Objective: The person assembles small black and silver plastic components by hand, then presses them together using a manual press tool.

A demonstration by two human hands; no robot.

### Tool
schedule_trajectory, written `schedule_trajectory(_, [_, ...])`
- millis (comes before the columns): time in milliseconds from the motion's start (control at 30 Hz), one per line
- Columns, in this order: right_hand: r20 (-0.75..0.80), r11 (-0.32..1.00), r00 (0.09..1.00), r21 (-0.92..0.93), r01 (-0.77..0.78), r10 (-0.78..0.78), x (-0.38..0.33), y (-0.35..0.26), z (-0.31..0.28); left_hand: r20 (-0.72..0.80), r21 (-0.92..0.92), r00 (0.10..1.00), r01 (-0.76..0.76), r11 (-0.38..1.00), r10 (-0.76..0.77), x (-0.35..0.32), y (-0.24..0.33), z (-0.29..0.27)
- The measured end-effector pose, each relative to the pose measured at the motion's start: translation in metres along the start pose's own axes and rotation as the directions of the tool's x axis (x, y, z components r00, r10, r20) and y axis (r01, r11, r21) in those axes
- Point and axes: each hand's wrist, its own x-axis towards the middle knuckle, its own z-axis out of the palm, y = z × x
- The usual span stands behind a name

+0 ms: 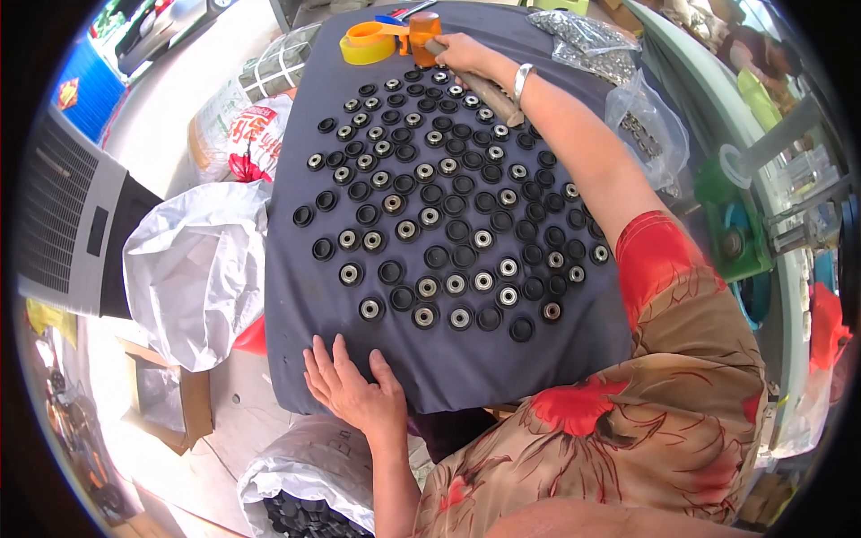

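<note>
I see my right hand (459, 52) gripping a mallet (448, 56) above the black caps (437, 257); my left hand (352, 386) lies spread flat on the counter (296, 305).

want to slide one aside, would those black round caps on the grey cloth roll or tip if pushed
Probably not: each cap looks low and flat, lying face up or down. On the soft cloth it would likely drag rather than glide. They are packed closely, so a pushed one may nudge its neighbours.

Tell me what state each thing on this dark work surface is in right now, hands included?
Right hand: gripping the mallet handle.
Mallet: head raised over the far rows.
Left hand: flat on the dark cloth.
Black round caps: laid out in rows, many with metal centres.
White bag: open, crumpled.
</note>
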Motion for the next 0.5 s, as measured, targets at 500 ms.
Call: schedule_trajectory(500, [-0.099, 0.983, 0.992, 0.170, -0.066, 0.084, -0.037, 0.039, -0.048, -0.036, 0.021, 0.999, 0.005, 1.000, -0.004, -0.001, -0.001, 0.002])
